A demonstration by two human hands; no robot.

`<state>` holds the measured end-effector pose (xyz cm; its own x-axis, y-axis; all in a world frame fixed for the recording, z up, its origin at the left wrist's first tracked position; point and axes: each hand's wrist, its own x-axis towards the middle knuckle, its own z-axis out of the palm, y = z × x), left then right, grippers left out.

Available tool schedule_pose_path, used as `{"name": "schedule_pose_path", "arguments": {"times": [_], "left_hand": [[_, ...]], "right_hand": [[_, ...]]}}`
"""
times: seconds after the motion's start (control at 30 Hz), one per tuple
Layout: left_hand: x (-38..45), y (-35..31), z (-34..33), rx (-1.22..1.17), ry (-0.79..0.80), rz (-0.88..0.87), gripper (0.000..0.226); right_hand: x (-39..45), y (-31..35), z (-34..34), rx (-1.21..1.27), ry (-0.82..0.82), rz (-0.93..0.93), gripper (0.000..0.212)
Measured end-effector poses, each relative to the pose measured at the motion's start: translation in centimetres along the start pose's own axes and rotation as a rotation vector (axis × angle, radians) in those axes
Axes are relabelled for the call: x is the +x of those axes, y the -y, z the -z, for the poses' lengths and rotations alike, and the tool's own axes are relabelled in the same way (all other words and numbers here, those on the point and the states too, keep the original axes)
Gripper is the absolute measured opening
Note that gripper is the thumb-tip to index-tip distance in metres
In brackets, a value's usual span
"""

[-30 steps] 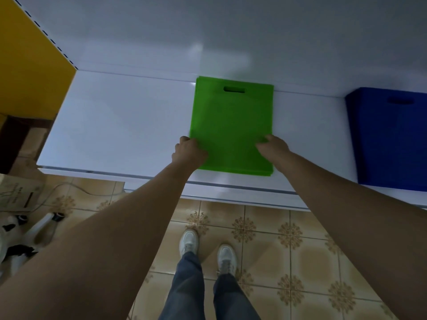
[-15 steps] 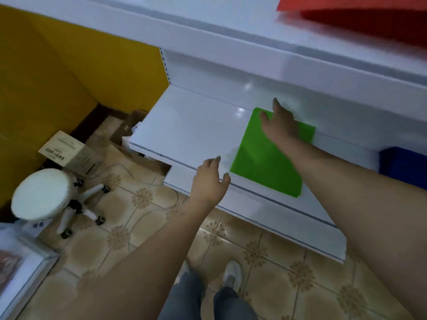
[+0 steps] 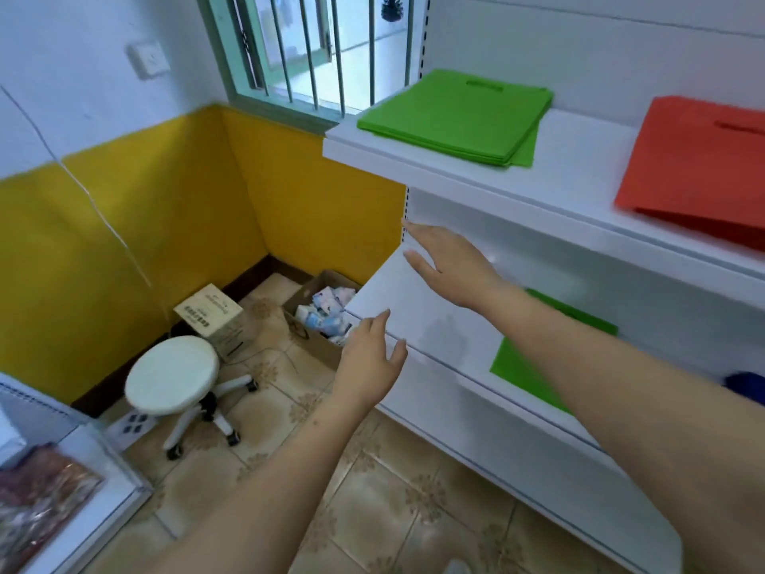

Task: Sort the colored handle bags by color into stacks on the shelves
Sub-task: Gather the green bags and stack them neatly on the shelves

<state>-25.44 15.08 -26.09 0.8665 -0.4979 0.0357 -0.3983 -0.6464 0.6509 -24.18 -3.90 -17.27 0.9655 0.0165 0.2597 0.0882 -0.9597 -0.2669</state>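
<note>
A stack of green handle bags point(image 3: 457, 118) lies on the upper white shelf point(image 3: 496, 180), with an orange bag point(image 3: 699, 163) to its right. On the lower shelf point(image 3: 418, 308) lies a single green bag point(image 3: 525, 366), partly hidden behind my right forearm, and a sliver of a blue bag point(image 3: 745, 385) shows at the right edge. My right hand point(image 3: 449, 267) hovers above the lower shelf's left part, fingers straight, holding nothing. My left hand point(image 3: 370, 360) is at the lower shelf's front edge, fingers relaxed and empty.
A white wheeled stool point(image 3: 174, 377) stands on the tiled floor at the left. Behind it are a closed cardboard box point(image 3: 211, 319) and an open box of small packets point(image 3: 327, 316). A barred window point(image 3: 314, 51) sits above the yellow wall. A display case corner point(image 3: 62, 482) is at bottom left.
Both hands have let go of the green bag on the lower shelf and drawn left of it. My view has swung up and left, bringing the upper shelf's green and orange bags into sight.
</note>
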Motion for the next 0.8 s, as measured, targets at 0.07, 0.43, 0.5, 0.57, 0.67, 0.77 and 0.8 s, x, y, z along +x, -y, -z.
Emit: {"name": "schedule_pose_path", "arguments": {"times": [0.07, 0.43, 0.5, 0.57, 0.67, 0.77, 0.8], "left_hand": [[-0.1, 0.4, 2.5, -0.029, -0.024, -0.022, 0.058], [6.7, -4.6, 11.1, -0.042, -0.213, -0.277, 0.047], [9.4, -5.8, 12.2, -0.029, -0.26, -0.32, 0.046], [12.5, -6.9, 13.1, -0.038, -0.303, -0.334, 0.046], [17.3, -8.1, 14.0, -0.054, -0.358, -0.288, 0.047], [22.3, -9.3, 14.4, 0.04, -0.392, -0.264, 0.056], [24.1, -9.6, 14.5, 0.095, -0.398, -0.25, 0.06]], "right_hand": [[0.6, 2.5, 1.3, -0.089, -0.035, 0.085, 0.055], [5.4, 0.4, 11.2, -0.253, -0.324, -0.148, 0.058], [7.0, -2.2, 12.3, -0.243, -0.344, -0.263, 0.059], [8.8, -4.7, 12.9, -0.216, -0.35, -0.382, 0.063], [11.7, -8.8, 13.1, -0.195, -0.29, -0.519, 0.069], [14.6, -13.0, 13.5, -0.164, -0.256, -0.652, 0.076], [15.6, -14.3, 13.6, -0.14, -0.252, -0.701, 0.079]]}}
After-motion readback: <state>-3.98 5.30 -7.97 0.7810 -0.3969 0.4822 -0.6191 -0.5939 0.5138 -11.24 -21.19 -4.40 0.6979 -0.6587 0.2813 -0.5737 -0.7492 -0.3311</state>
